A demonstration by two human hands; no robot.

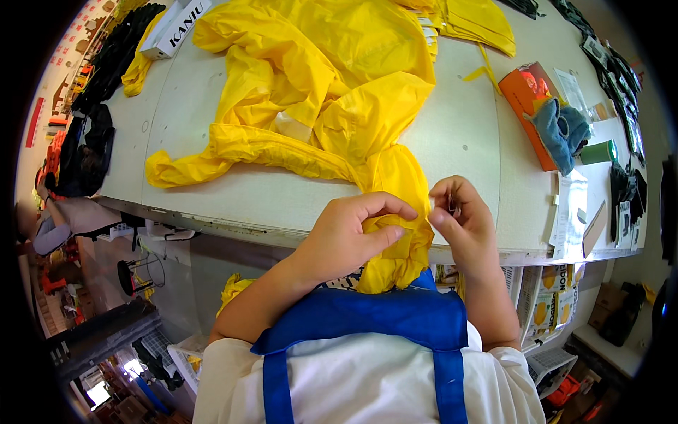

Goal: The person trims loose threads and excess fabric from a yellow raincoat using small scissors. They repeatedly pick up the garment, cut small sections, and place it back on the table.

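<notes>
A yellow garment of thin, smooth fabric lies crumpled over the white worktable, one sleeve-like end stretched to the left. A narrow part of it runs toward me and hangs over the table's front edge. My left hand is closed on this part, thumb and fingers pinching the cloth. Just right of the cloth, my right hand is raised with thumb and fingers curled together. A small dark, shiny bit shows between those fingers, too small to name.
At the right stand an orange box, a blue cloth and a green roll. More yellow fabric lies at the back. A white box and dark garments are at the left, with a person beyond the table's left end.
</notes>
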